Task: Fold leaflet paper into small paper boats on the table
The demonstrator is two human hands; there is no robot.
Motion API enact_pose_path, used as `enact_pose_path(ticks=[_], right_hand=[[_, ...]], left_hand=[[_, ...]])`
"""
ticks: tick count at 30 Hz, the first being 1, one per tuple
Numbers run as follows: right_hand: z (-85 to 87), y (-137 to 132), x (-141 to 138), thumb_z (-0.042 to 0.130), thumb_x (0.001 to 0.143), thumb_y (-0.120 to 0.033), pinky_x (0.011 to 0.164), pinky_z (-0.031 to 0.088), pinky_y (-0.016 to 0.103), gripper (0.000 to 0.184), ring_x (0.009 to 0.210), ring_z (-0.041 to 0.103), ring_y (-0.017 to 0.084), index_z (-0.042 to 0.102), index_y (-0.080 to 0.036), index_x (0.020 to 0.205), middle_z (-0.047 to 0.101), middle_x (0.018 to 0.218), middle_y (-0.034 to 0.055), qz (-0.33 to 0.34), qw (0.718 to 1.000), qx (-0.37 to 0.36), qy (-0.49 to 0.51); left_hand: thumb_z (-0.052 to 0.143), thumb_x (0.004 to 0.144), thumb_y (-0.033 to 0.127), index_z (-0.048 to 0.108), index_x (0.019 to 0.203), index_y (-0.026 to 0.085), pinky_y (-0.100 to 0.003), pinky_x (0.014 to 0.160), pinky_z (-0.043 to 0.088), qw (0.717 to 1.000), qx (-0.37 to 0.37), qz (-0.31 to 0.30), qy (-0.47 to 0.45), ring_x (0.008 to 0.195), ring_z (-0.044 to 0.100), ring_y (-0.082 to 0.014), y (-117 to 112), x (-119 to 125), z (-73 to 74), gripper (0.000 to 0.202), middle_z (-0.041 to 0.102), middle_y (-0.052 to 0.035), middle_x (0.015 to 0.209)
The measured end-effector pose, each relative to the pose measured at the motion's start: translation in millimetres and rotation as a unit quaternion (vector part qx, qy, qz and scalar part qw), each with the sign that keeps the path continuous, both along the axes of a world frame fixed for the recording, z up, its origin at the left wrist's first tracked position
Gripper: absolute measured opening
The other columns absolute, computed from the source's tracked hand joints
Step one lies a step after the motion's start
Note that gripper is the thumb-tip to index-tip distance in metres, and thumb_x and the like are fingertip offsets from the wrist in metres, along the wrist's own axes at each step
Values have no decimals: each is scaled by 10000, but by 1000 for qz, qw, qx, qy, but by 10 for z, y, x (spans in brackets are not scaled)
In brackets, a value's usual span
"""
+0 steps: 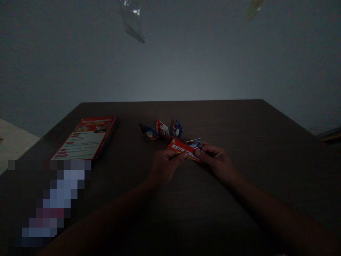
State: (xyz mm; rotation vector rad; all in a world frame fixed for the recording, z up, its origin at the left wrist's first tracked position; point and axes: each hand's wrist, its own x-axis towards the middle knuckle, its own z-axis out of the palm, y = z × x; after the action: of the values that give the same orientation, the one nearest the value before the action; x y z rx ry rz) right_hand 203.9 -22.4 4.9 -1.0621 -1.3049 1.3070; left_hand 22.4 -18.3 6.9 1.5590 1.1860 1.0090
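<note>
Both hands meet over the middle of a dark wooden table (239, 121) in dim light. My left hand (165, 165) and my right hand (217, 160) each pinch one end of a folded red printed paper (183, 148) with white lettering, held just above the tabletop. Just behind the paper stand three small folded paper shapes: a blue one (148, 132), a red and white one (162, 128) and another blue one (177, 128). A further printed piece (195, 143) lies close behind my right fingers.
A red printed leaflet or flat box (85, 138) lies at the left of the table. A blurred, pixelated patch (50, 202) covers the near left corner. A grey wall rises behind the table. Clear plastic (132, 21) hangs at the top of view.
</note>
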Motion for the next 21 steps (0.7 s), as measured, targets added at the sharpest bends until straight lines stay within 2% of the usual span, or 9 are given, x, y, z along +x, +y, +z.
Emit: enact_pose_path(ticks=[3,5,10,15,21], right_hand=[[-12,-10,9,711,706,-384,688,485,282,202,766,624,172,689,-186,739,689,833,28,-9,999,0,-32],[-25,-14,9,742,671,-358,681,492,275,236,749,624,162,667,-191,820,684,832,23,-31,999,21,-31],[-10,-26,2,779,616,-287,594,496,242,557,656,615,130,535,-211,1111,659,775,-7,-30,998,32,-40],[34,-45,-5,787,593,-255,510,465,211,552,546,583,103,546,-180,1085,636,661,-33,-31,997,33,-54],[92,-45,-42,797,566,-271,536,512,242,560,602,639,140,564,-178,1066,690,718,5,-48,998,12,-44]], left_hand=[[629,772,374,734,751,160,-228,585,477,1000,11,-4,-5,662,649,-158,11,-14,15,239,722,-20,703],[637,765,361,730,715,163,-232,595,488,1000,14,1,-12,661,654,-162,18,-16,41,225,723,-21,694],[640,761,350,712,655,157,-250,641,513,999,-9,21,-49,679,665,-170,29,-12,76,231,723,-27,696],[675,735,316,701,733,140,-256,647,518,995,-25,-14,-98,666,659,-159,33,-8,15,178,716,-28,702],[665,751,303,698,677,136,-255,651,514,996,4,-19,-85,667,653,-158,33,4,17,185,707,-33,680]])
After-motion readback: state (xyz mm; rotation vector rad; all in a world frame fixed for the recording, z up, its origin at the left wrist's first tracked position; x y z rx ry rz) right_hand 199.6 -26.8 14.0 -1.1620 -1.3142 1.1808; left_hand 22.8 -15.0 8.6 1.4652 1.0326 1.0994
